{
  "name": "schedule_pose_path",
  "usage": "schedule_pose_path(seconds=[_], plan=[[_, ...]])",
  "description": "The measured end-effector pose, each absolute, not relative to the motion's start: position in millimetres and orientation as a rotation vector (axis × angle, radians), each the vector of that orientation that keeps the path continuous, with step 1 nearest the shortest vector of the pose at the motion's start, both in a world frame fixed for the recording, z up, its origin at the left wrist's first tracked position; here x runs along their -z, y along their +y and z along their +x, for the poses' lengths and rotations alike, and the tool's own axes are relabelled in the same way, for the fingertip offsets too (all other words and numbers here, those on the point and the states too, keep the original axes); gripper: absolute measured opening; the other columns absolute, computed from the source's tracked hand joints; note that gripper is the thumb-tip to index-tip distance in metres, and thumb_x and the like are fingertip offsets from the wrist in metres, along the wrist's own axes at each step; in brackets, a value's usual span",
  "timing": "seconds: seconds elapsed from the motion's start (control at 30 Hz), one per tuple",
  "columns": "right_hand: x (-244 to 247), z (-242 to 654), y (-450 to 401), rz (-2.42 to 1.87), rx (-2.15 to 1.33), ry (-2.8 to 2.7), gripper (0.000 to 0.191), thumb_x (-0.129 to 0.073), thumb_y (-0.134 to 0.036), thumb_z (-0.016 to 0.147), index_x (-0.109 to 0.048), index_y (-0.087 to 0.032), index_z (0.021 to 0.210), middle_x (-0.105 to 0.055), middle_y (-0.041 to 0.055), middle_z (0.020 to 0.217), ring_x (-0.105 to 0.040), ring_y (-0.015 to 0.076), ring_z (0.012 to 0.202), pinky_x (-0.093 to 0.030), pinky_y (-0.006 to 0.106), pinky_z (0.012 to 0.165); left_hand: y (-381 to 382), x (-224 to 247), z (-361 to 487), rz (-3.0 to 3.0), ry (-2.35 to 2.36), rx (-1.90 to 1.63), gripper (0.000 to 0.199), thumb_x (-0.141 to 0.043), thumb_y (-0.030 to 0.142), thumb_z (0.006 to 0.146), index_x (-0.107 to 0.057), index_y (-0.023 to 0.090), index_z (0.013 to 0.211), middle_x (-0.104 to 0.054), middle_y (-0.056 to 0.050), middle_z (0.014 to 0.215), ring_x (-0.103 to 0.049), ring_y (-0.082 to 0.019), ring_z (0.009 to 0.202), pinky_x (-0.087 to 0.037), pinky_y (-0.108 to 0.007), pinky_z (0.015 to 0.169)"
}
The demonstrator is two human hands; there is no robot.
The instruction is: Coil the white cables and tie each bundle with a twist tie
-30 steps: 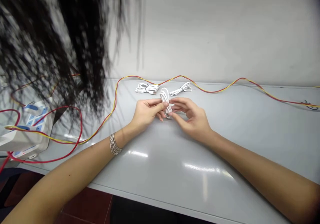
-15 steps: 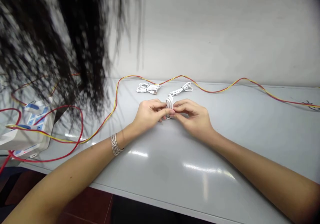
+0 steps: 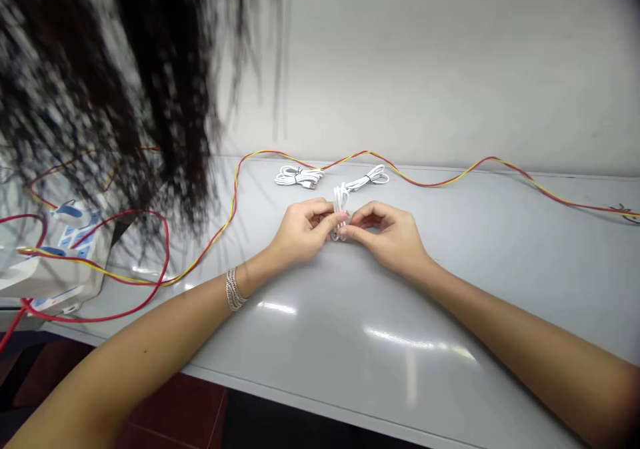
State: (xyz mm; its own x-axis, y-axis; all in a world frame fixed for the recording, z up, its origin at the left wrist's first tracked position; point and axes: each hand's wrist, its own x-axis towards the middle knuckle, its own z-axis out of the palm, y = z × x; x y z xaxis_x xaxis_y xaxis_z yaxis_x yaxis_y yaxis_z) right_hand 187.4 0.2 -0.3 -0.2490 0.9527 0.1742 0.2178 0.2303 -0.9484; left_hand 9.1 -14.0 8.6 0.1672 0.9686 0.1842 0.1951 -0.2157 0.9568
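Observation:
A coiled white cable (image 3: 341, 199) stands upright between my two hands over the grey table. My left hand (image 3: 309, 230) pinches the coil from the left with thumb and fingers. From the right, my right hand (image 3: 387, 233) holds the lower part of the same coil between thumb and fingertips. Just behind lie two more white cables in bundles: one (image 3: 299, 177) with a dark tie and a visible plug at the back left, the other (image 3: 370, 177), also tied, at the back right.
A red and yellow twisted wire (image 3: 440, 183) runs along the back of the grey table (image 3: 320, 342). At the left, a white and blue power strip (image 3: 75, 235) has red wire looped near it. Dark hair hangs blurred across the upper left.
The fingers of my right hand have spread a little from its thumb at the coil. The coil's loops look slightly more fanned out. The view has shifted a little.

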Motion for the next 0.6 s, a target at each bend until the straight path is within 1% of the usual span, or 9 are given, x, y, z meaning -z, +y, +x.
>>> schedule_pose_path(seconds=[0.1,0.17,0.2,0.27,0.33,0.4,0.47,0.6], plan=[[0,187,1,-1.119,-0.944,-1.675,0.025,-0.074,-0.041,0.078,-0.066,-0.018,0.077,-0.070,0.0037,0.077,-0.065,0.0167,0.071,-0.054,0.032,0.070,-10,-12,9,1.347,1.104,-1.240,0.032,-0.065,0.043,0.085,-0.064,0.011,0.083,-0.054,0.000,0.060,-0.050,-0.008,0.049,-0.040,-0.021,0.046],[1,188,1,-1.111,-0.790,-1.782,0.018,-0.069,-0.035,0.083,-0.069,-0.019,0.088,-0.071,0.0061,0.089,-0.066,0.0186,0.080,-0.054,0.033,0.074,-7,-13,9,1.190,1.075,-1.308,0.037,-0.066,0.047,0.084,-0.062,0.012,0.088,-0.056,0.000,0.061,-0.049,-0.009,0.050,-0.040,-0.021,0.046],[2,188,1,-1.096,-0.710,-1.867,0.018,-0.068,-0.032,0.084,-0.070,-0.019,0.096,-0.071,0.0075,0.097,-0.066,0.0202,0.087,-0.054,0.035,0.079,-6,-13,8,1.123,1.060,-1.337,0.037,-0.066,0.048,0.084,-0.061,0.012,0.088,-0.055,0.001,0.061,-0.049,-0.009,0.050,-0.039,-0.021,0.047],[5,190,2,-1.068,-0.578,-2.042,0.029,-0.065,-0.027,0.085,-0.069,-0.020,0.113,-0.068,0.0097,0.115,-0.064,0.0242,0.102,-0.053,0.040,0.089,-3,-13,7,1.032,1.051,-1.380,0.034,-0.064,0.046,0.086,-0.059,0.013,0.085,-0.051,0.002,0.059,-0.047,-0.008,0.051,-0.039,-0.020,0.048],[8,190,3,-1.083,-0.500,-2.162,0.037,-0.064,-0.025,0.086,-0.066,-0.020,0.123,-0.064,0.0107,0.124,-0.060,0.0275,0.110,-0.049,0.046,0.097,-1,-12,6,1.002,1.071,-1.411,0.031,-0.061,0.043,0.090,-0.058,0.014,0.080,-0.049,0.002,0.059,-0.045,-0.007,0.051,-0.038,-0.019,0.049],[10,190,3,-1.136,-0.461,-2.218,0.036,-0.063,-0.027,0.087,-0.068,-0.019,0.121,-0.065,0.0109,0.121,-0.059,0.0284,0.108,-0.048,0.048,0.098,-1,-11,6,1.015,1.108,-1.430,0.030,-0.058,0.041,0.091,-0.057,0.014,0.078,-0.048,0.002,0.062,-0.044,-0.007,0.052,-0.037,-0.018,0.049],[12,190,4,-1.179,-0.445,-2.233,0.029,-0.063,-0.029,0.087,-0.072,-0.019,0.113,-0.067,0.0103,0.113,-0.060,0.0272,0.102,-0.049,0.046,0.094,-2,-11,6,1.042,1.120,-1.418,0.031,-0.055,0.041,0.093,-0.055,0.014,0.077,-0.049,0.001,0.064,-0.043,-0.007,0.052,-0.037,-0.018,0.048],[12,188,6,-1.186,-0.434,-2.193,0.016,-0.062,-0.024,0.088,-0.075,-0.019,0.097,-0.070,0.0078,0.100,-0.059,0.0232,0.091,-0.050,0.041,0.087,-6,-12,9,1.131,1.041,-1.367,0.031,-0.049,0.044,0.095,-0.050,0.016,0.082,-0.057,-0.001,0.071,-0.051,-0.008,0.057,-0.044,-0.020,0.055]])
